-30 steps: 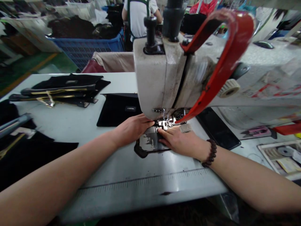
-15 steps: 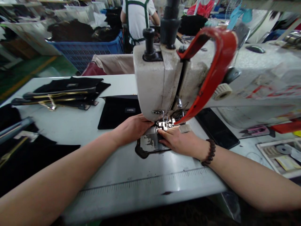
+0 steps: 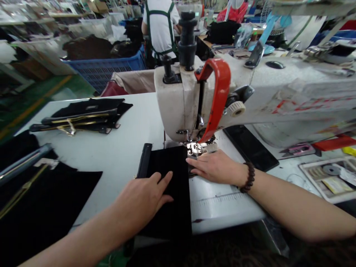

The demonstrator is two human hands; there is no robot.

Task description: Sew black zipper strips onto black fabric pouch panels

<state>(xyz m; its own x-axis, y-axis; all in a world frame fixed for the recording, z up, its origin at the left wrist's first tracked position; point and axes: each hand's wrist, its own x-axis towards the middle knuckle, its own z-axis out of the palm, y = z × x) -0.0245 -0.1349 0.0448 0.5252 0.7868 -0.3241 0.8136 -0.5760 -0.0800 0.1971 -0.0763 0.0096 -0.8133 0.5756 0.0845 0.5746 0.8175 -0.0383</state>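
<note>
A black fabric piece [image 3: 174, 211] lies on the sewing machine bed, its right edge at the metal presser foot [image 3: 194, 149]. A dark strip with a small gold-coloured fitting [image 3: 145, 159] runs along its left side. My left hand [image 3: 147, 196] rests on the black piece, index finger and thumb spread apart; its other fingers are partly hidden. My right hand [image 3: 215, 167], with a beaded bracelet at the wrist, lies right of the foot, fingers stretched toward the fabric edge. The white sewing machine [image 3: 178, 107] with its red curved guard [image 3: 221, 89] stands over the work.
Stacked black pieces with gold zips [image 3: 83, 116] lie at the back left, more black pieces [image 3: 47, 200] nearer me. A black phone-like slab [image 3: 250, 146], pink-handled snips [image 3: 296, 149] and a parts tray [image 3: 314, 180] sit right. A person [image 3: 161, 27] works beyond a blue crate [image 3: 108, 72].
The black piece has turned and come toward me, now reaching the table's front edge. My left hand has moved back from the presser foot with it. The right hand stays beside the foot.
</note>
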